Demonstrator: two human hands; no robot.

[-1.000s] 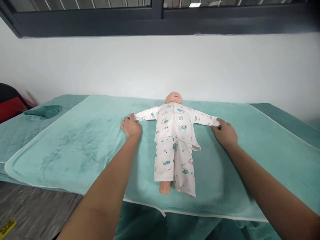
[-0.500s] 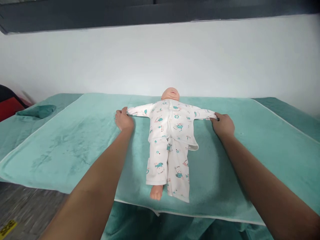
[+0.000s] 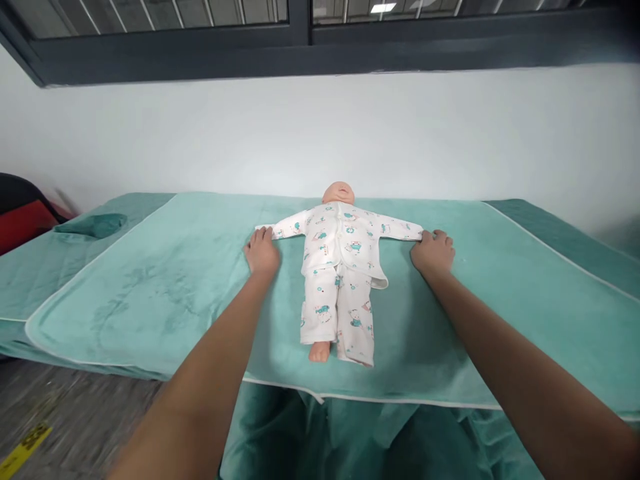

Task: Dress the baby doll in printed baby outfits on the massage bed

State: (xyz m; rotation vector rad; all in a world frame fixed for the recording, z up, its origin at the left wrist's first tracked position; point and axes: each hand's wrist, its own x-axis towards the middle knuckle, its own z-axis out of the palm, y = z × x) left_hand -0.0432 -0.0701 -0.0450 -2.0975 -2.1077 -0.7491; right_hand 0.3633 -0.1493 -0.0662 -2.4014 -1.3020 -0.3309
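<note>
A baby doll lies on its back, head toward the wall, arms stretched out to both sides. It wears a white long-sleeved shirt and white trousers, both with small printed figures. One bare foot shows below the left trouser leg; the other leg's end is covered. My left hand is closed on the end of the sleeve at the left. At the opposite sleeve end, my right hand grips the cuff, its fingertips partly hidden. No doll hand is visible at either cuff.
A light green blanket with white edging covers the bed under the doll. Darker green bedding hangs at the front. At the far left sit a small green cushion and a red and black object. A white wall rises behind.
The camera view dipped up and back, shifting the whole scene. Both hands stay at the sleeve ends; the right fingers now look more lifted around the cuff. The doll's pose is much the same.
</note>
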